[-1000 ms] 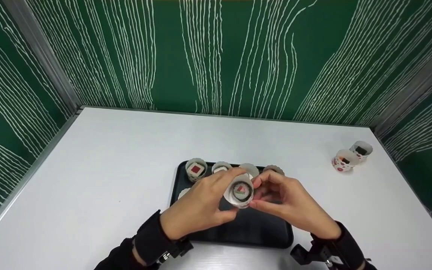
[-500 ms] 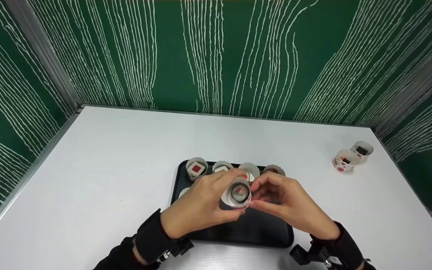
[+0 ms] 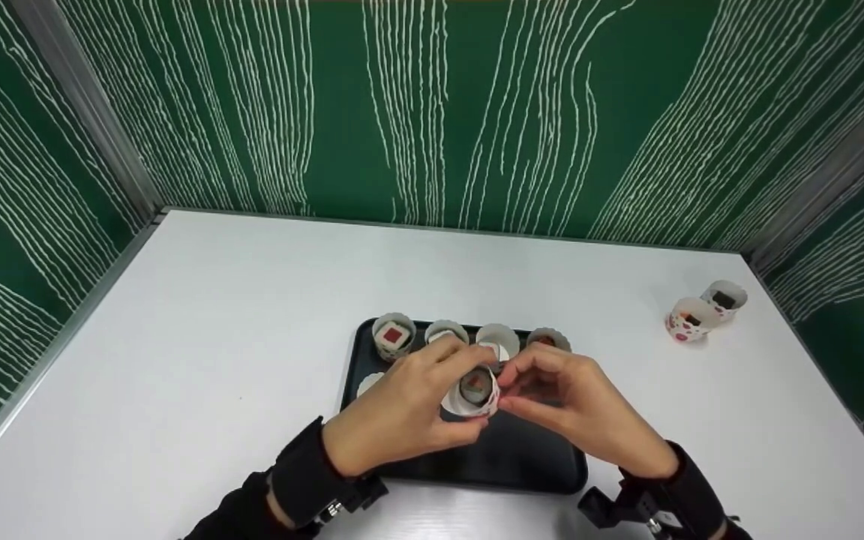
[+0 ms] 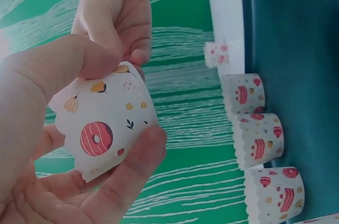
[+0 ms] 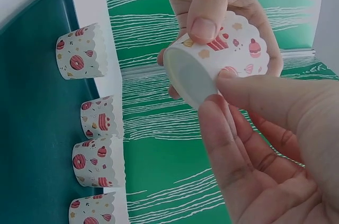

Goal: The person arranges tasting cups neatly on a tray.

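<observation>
A white paper baking cup (image 3: 459,407) with a cake-and-doughnut print is held tilted above the dark tray (image 3: 511,461). Inside it sits a round piece like a sushi roll (image 3: 476,385), dark-rimmed with a pale, reddish centre. My left hand (image 3: 411,409) grips the cup's side, thumb and fingers spread around the printed paper cup (image 4: 114,123) in the left wrist view. From the right, my right hand (image 3: 578,397) pinches the cup near its base. The right wrist view shows the thumb against the printed wall and the fingertips by the pale underside.
Several matching cups stand along the tray's far side, among them one with a red-centred white square (image 3: 393,335). Another cup (image 3: 369,383), at the tray's left, is partly hidden by my left hand. Two filled cups (image 3: 688,322) stand together at the table's far right.
Between my hands, the cup has turned and shifted slightly left, along with the roll piece in it. Both hands have stayed almost in place.
</observation>
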Tool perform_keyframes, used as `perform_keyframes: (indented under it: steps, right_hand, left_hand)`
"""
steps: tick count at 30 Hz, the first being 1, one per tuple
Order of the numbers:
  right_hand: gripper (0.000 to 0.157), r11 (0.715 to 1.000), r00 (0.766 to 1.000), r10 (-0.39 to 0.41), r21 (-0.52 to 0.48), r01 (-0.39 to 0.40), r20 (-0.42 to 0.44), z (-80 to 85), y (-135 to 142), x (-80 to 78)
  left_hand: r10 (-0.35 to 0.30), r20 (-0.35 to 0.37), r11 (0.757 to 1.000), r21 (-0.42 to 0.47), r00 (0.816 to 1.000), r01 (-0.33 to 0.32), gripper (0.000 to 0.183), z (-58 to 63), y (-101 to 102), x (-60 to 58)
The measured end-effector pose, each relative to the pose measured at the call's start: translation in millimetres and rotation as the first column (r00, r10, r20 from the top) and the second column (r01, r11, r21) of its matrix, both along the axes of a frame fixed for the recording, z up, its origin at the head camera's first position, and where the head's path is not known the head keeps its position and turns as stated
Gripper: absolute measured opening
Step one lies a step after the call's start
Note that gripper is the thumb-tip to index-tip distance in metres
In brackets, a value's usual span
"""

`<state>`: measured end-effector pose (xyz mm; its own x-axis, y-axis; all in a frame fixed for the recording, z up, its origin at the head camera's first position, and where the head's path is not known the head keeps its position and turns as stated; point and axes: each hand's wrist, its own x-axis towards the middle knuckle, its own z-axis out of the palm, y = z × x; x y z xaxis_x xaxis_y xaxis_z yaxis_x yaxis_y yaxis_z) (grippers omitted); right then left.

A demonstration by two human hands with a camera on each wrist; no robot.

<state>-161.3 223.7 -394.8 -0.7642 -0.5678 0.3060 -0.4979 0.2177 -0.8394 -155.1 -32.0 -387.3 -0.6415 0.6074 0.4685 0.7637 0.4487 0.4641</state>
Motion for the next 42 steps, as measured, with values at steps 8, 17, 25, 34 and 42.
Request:
perform_keyframes:
  steps: [8,17,25,34,42]
  right_hand:
    - [0.015,1.000,1.000,0.008,0.006,-0.008,-0.018,-0.6,0,-0.1]
    - [0.013,0.993,0.988,0.078,0.102,-0.064,-0.130,-0.6,2,-2.5]
    - [0.015,0.990,0.992,0.074,0.126,-0.061,-0.099,7.0,13,-4.1]
    - [0.021,0.994,0.994,0.031,0.107,-0.019,-0.105,13.6,26,-3.8]
    - [0.020,0.991,0.996,0.023,0.131,-0.012,-0.084,17.0,28,-4.7]
  left_hand:
    - [-0.021,-0.013,1.000,0.006,1.000,0.021,0.056,-1.9,0,-0.9]
    - [-0.017,0.022,1.000,-0.023,1.000,0.017,0.046,1.0,-2,-0.1]
    - [-0.036,0.028,0.998,-0.060,0.999,0.038,0.051,4.8,-6,-6.8]
    - [-0.045,-0.020,0.971,-0.237,0.999,0.039,0.060,-3.3,-4,-20.0]
    - [-0.004,0.061,0.902,-0.430,0.998,0.030,0.058,-18.0,-2,-28.5]
